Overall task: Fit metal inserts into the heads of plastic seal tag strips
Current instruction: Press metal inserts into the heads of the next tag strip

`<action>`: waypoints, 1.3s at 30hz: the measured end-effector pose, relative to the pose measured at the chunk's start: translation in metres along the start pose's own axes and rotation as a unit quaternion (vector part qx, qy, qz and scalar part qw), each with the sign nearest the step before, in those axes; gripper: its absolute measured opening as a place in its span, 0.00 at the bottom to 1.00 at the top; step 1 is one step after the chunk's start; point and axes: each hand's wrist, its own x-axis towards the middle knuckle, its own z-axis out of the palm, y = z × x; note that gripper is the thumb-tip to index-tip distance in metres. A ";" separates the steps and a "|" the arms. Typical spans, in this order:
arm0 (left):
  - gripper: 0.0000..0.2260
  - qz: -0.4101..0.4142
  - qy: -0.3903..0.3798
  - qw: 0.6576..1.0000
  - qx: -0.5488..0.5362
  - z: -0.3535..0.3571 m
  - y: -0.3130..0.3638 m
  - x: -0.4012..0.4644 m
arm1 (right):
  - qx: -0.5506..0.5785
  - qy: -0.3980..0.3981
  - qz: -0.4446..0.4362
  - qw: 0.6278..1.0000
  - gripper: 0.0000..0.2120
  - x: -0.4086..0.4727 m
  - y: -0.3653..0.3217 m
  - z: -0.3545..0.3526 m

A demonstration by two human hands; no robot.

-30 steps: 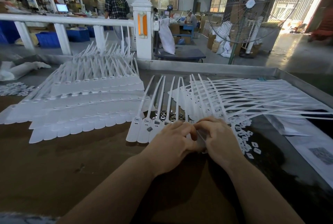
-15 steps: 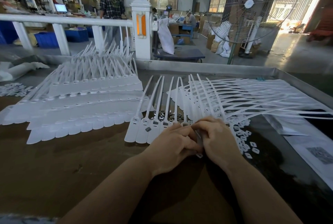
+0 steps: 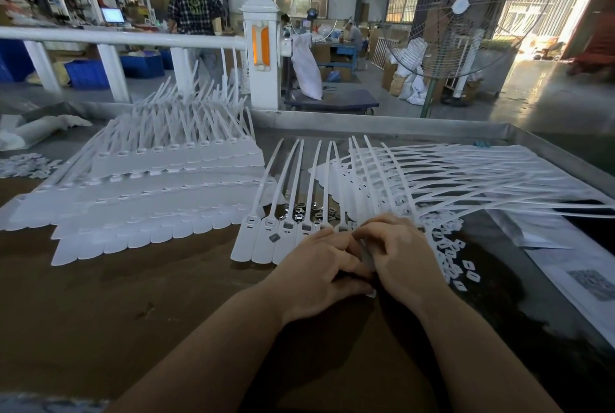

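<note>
A row of white seal tag strips (image 3: 263, 239) lies side by side in the middle of the brown table, heads toward me. One loose metal insert (image 3: 275, 238) rests on the second strip's tag. A small heap of metal inserts (image 3: 309, 211) sits behind the heads. My left hand (image 3: 319, 269) and my right hand (image 3: 404, 256) meet over the right end of the row, fingers curled together around a strip's head (image 3: 367, 254). The fingertips and whatever they pinch are hidden.
Stacked rows of white strips (image 3: 149, 199) fill the left of the table. A fanned pile of strips (image 3: 449, 183) spreads right. Small white plastic caps (image 3: 461, 263) lie scattered beside my right hand. A raised metal rim (image 3: 432, 126) bounds the table. Papers (image 3: 582, 279) lie at the right edge.
My hands stay pressed together over the same strip head, shifting only slightly. The person in the background has walked left.
</note>
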 end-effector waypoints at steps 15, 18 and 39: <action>0.06 -0.247 0.282 0.927 -0.008 -0.016 -0.026 -0.007 | -0.017 0.004 -0.012 1.000 0.10 0.001 0.002 0.001; 0.06 -0.300 0.308 0.902 0.047 -0.020 -0.037 -0.009 | -0.018 0.005 -0.017 1.000 0.10 0.001 0.003 0.001; 0.08 -0.283 0.230 0.910 0.197 -0.017 -0.032 -0.012 | -0.017 -0.001 -0.016 1.000 0.10 -0.002 0.001 0.000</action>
